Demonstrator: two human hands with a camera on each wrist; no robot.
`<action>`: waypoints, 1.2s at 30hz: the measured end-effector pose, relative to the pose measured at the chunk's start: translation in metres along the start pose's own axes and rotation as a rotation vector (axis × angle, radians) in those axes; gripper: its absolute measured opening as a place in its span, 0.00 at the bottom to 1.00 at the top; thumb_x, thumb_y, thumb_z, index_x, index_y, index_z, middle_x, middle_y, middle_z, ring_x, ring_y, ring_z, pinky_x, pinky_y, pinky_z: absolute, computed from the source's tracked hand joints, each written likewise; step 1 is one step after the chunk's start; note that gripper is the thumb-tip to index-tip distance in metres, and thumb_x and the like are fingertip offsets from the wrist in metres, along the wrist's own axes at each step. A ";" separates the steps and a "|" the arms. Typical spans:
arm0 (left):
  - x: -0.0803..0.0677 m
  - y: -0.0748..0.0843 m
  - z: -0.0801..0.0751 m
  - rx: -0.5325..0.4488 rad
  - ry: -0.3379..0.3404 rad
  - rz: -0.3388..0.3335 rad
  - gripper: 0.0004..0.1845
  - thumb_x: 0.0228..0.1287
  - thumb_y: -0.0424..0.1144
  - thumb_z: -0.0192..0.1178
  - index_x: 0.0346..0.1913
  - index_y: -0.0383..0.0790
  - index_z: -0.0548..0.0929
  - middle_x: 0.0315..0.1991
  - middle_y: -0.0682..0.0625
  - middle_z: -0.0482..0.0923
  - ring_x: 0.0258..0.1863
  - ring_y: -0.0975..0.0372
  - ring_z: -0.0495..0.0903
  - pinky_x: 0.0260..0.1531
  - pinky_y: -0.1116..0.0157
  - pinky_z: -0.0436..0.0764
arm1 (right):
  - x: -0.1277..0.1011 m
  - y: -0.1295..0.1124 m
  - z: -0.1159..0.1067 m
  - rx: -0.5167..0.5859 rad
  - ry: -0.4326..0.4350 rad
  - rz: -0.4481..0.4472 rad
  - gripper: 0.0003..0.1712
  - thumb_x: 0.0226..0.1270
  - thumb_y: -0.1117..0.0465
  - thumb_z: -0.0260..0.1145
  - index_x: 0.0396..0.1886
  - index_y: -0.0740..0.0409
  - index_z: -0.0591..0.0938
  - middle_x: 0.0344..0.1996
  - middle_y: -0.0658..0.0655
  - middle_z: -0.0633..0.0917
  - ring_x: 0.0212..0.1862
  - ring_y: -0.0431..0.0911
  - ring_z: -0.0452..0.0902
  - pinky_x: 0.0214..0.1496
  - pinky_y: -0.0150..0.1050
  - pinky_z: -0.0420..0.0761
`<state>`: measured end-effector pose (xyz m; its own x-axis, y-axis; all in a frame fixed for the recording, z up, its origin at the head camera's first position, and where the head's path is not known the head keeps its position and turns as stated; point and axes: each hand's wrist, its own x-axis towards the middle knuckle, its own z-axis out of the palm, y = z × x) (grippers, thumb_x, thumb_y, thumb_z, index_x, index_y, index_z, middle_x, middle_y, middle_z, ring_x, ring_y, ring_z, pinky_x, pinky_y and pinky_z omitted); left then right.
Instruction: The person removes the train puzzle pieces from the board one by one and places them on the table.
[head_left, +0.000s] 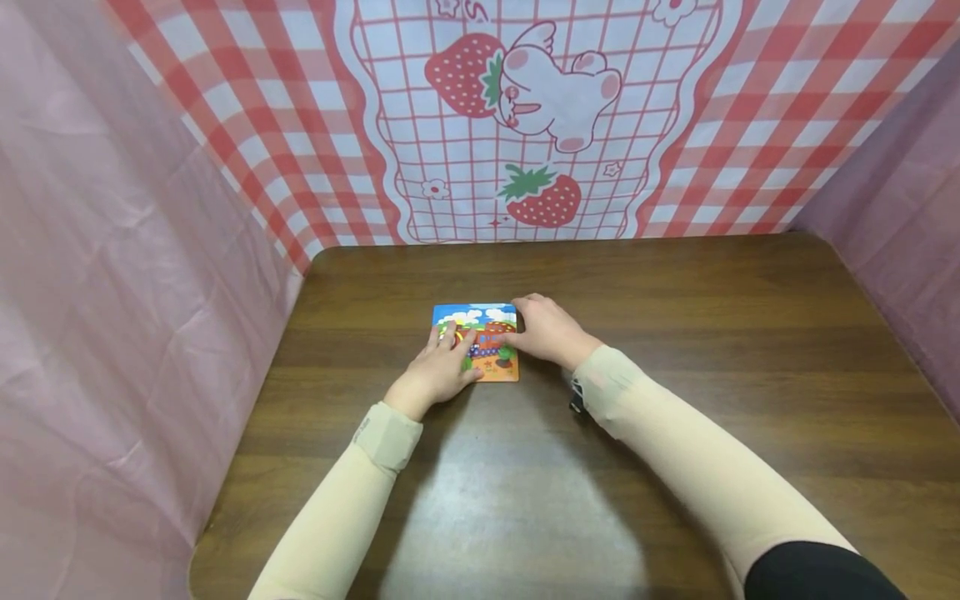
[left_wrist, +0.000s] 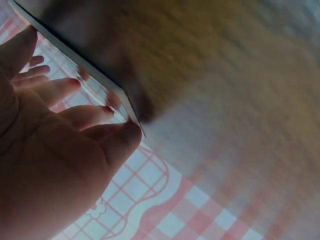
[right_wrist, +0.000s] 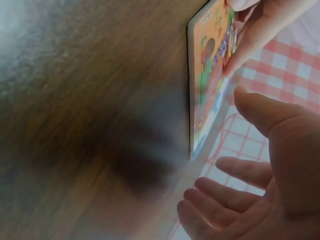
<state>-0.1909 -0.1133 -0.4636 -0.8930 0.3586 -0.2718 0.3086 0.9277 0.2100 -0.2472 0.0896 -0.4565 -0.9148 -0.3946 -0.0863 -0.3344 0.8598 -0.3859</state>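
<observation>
A small, thin square picture board (head_left: pixel 497 370) lies flat on the table. Its bright print has blue sky, white clouds, a red and purple train and orange ground. My left hand (head_left: pixel 437 372) rests over its left half with fingers spread, covering part of the print. Beside the right edge is my right hand (head_left: pixel 553 332), its thumb over the print and its fingertips at the far right corner. In the right wrist view the fingers of this hand (right_wrist: pixel 295 150) are loosely spread near the board (right_wrist: pixel 202 85). The left wrist view shows the board's edge (left_wrist: pixel 87 62) by the left fingertips.
The brown wooden table (head_left: pixel 697 400) extends around the board on all sides. A red-and-white checked cloth (head_left: pixel 262 125) with strawberries hangs behind its far edge. Pink drapes (head_left: pixel 112 292) hang at both sides. A small black device (head_left: pixel 576 403) sits at the right wrist.
</observation>
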 end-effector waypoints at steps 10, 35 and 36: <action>-0.001 0.000 0.000 0.026 -0.011 0.026 0.34 0.63 0.60 0.47 0.70 0.63 0.49 0.69 0.34 0.39 0.64 0.38 0.40 0.59 0.49 0.54 | 0.013 -0.003 0.005 -0.031 -0.012 -0.006 0.37 0.52 0.41 0.66 0.56 0.61 0.74 0.50 0.59 0.76 0.53 0.52 0.68 0.56 0.47 0.66; -0.002 0.002 -0.003 0.076 -0.002 0.048 0.30 0.64 0.58 0.48 0.68 0.63 0.57 0.67 0.32 0.43 0.64 0.37 0.42 0.58 0.48 0.54 | 0.023 -0.012 0.002 -0.049 -0.040 0.057 0.32 0.51 0.47 0.70 0.51 0.61 0.77 0.46 0.59 0.77 0.50 0.52 0.70 0.52 0.48 0.70; -0.002 0.002 -0.003 0.075 -0.003 0.048 0.30 0.64 0.57 0.48 0.68 0.62 0.57 0.67 0.32 0.43 0.64 0.37 0.42 0.59 0.48 0.54 | 0.024 -0.013 0.002 -0.045 -0.042 0.057 0.32 0.50 0.47 0.70 0.51 0.61 0.77 0.46 0.59 0.77 0.50 0.52 0.70 0.51 0.48 0.70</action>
<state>-0.1899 -0.1121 -0.4597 -0.8755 0.4034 -0.2661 0.3750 0.9144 0.1523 -0.2642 0.0690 -0.4551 -0.9229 -0.3564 -0.1455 -0.2924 0.8949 -0.3372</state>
